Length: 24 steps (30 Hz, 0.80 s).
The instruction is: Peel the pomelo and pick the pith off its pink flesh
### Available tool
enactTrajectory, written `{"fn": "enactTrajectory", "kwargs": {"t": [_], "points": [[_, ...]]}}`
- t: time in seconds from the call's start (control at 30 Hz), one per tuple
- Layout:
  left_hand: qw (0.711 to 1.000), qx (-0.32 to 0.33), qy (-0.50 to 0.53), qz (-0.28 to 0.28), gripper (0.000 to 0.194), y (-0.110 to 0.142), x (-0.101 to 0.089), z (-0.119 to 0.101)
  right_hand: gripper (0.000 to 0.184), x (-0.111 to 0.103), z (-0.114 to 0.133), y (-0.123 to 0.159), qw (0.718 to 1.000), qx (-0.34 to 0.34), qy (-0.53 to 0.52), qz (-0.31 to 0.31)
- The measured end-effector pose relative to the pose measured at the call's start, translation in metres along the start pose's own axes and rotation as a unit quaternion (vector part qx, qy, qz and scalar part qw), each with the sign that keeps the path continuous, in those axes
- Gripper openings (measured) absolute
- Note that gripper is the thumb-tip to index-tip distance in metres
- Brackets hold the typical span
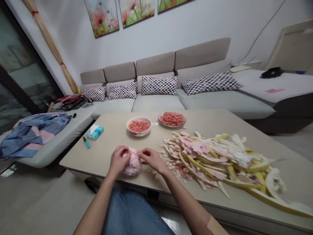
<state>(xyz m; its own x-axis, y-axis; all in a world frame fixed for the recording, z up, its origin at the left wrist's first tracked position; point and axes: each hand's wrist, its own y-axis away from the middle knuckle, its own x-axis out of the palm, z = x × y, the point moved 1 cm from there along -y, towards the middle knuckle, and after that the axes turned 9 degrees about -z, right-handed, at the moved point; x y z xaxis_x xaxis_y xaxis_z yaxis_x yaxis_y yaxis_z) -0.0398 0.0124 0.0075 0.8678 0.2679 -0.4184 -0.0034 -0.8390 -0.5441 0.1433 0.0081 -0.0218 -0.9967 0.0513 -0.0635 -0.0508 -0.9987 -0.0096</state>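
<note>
Grip first: the left hand (120, 160) is pinched onto the upper left side of a round pink fruit (132, 165), and the right hand (153, 159) is closed on the upper right side by thumb and fingertips. What exactly is caught between the tips can't be made out, tbh. The fruit is set at the near edge of the tabletop (110, 130), held between the two hands. It'd be judged fairly hefty for its size, with a soft, spongy outside that could be torn if tugged hard; probably a bit damp, but not too slippery. It'd be best steadied low on both sides, with only the loose skin nipped up top. Looks-wise, it's pale pink going whitish, matte and kinda fluffy, lumpy rather than smooth. Beyond it, pinkish-red pieces are piled in a white bowl (139, 133) and on a dark-rimmed plate (171, 125). Off to the right, yellow-and-white peel strips (207, 160) are heaped up, while a small teal-handled knife (86, 142) and a tissue pack (96, 133) are seen at the left.
</note>
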Motion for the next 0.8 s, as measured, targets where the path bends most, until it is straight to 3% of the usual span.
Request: {"fn": "enactTrajectory", "kwargs": {"t": [0.07,0.13,0.2,0.27,0.43,0.5,0.63,0.8], "points": [[1.0,0.004,-0.013,0.002,0.007,0.001,-0.001,-0.001,0.027,0.005,0.005,0.003,0.991,-0.068,0.115,-0.029],[1.0,0.006,-0.024,0.005,0.008,0.001,-0.001,-0.002,0.024,0.012,0.01,0.006,0.962,-0.11,0.242,-0.065],[1.0,0.006,-0.029,0.008,0.008,0.001,-0.001,-0.003,0.023,0.016,0.014,0.008,0.935,-0.102,0.329,-0.079],[0.999,0.006,-0.029,0.011,0.008,0.001,-0.001,-0.004,0.025,0.017,0.016,0.007,0.929,-0.07,0.358,-0.055],[0.999,0.024,-0.045,-0.005,0.008,0.004,0.003,-0.005,0.038,0.007,0.019,-0.005,0.957,0.0,0.278,0.087],[0.998,0.03,-0.056,-0.019,0.01,0.005,0.005,-0.004,0.037,0.005,0.018,-0.01,0.963,-0.004,0.249,0.106],[0.997,0.038,-0.061,-0.031,0.01,0.007,0.006,-0.004,0.029,0.008,0.001,-0.009,0.982,-0.044,0.17,0.073],[0.995,0.051,-0.081,-0.039,0.01,0.007,0.007,-0.005,0.036,0.017,-0.035,0.003,0.998,-0.044,0.034,-0.013]]}}
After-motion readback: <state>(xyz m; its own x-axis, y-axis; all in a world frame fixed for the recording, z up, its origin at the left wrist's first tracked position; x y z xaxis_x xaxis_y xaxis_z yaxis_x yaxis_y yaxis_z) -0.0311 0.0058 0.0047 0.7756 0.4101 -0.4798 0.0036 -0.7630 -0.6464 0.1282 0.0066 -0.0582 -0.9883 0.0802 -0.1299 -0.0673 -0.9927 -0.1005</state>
